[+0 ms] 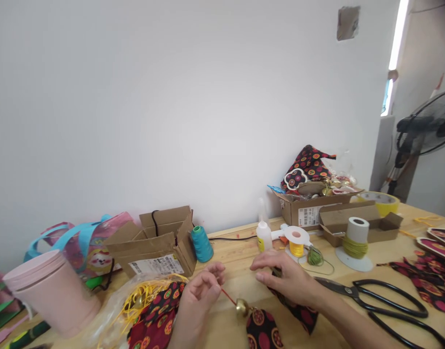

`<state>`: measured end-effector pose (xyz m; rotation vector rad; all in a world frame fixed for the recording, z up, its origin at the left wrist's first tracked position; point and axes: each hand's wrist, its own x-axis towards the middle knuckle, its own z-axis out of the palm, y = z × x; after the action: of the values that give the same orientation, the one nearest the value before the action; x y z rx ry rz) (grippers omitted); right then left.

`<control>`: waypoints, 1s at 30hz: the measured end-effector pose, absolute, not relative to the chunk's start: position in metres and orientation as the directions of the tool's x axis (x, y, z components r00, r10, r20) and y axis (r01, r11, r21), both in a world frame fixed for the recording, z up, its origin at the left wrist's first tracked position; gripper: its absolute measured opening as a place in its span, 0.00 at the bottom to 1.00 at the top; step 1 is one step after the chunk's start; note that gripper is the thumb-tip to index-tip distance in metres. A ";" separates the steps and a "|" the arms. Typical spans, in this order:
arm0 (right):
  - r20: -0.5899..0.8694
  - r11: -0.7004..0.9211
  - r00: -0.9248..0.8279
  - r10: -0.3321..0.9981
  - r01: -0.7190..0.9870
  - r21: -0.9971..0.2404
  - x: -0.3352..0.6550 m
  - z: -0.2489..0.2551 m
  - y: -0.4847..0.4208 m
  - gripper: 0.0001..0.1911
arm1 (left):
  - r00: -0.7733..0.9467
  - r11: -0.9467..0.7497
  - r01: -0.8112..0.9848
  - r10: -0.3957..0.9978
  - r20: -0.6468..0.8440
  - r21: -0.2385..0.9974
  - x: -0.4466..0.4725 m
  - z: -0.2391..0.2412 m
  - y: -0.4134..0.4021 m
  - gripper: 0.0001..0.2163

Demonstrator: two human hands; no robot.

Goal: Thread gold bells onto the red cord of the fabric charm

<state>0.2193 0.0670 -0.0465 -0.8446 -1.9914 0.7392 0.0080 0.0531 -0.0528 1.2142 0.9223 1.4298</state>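
Note:
My left hand (203,293) is closed, pinching a thin red cord (228,295) between thumb and fingertips. The cord runs down to a small gold bell (241,308) just right of the hand. Beside the bell lies a rounded dark fabric piece (263,329) printed with colourful circles, seemingly attached to it. My right hand (290,277) hovers to the right, fingers stretched forward with a gap above the thumb. Under its palm is a strip of the same patterned fabric (304,316), partly hidden; whether the palm touches it I cannot tell.
Black-handled scissors (353,291) lie right of my right arm. Behind stand a glue bottle (263,235), a yellow thread spool (296,245), a teal thread cone (201,244) and cardboard boxes (153,249). At left are a pink canister (53,295) and yellow cord (146,295).

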 end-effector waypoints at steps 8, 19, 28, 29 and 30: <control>0.265 0.217 -0.452 0.852 -0.156 -0.964 0.178 -0.070 0.044 0.18 | 0.092 -0.203 -0.107 0.973 0.213 0.973 0.022 -0.052 0.046 0.07; 0.223 0.119 -0.351 0.909 -0.295 -0.948 0.179 -0.070 0.045 0.07 | 0.125 -0.174 -0.115 0.974 0.188 0.978 0.030 -0.057 0.045 0.06; 0.120 -0.033 -0.353 0.928 -0.399 -0.916 0.177 -0.080 0.049 0.07 | 0.064 -0.109 -0.216 0.990 0.125 0.970 0.033 -0.056 0.043 0.10; 0.118 -0.041 -0.355 0.927 -0.408 -0.912 0.177 -0.079 0.050 0.08 | 0.073 -0.102 -0.223 0.990 0.121 0.969 0.033 -0.058 0.044 0.09; 0.116 -0.045 -0.359 0.926 -0.412 -0.910 0.177 -0.078 0.050 0.08 | 0.091 -0.095 -0.226 0.989 0.118 0.969 0.034 -0.059 0.044 0.08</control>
<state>0.1774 0.0500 -0.0784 -0.6500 -1.1579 1.6243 0.0335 0.0442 -0.0588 1.1663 0.9158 1.3068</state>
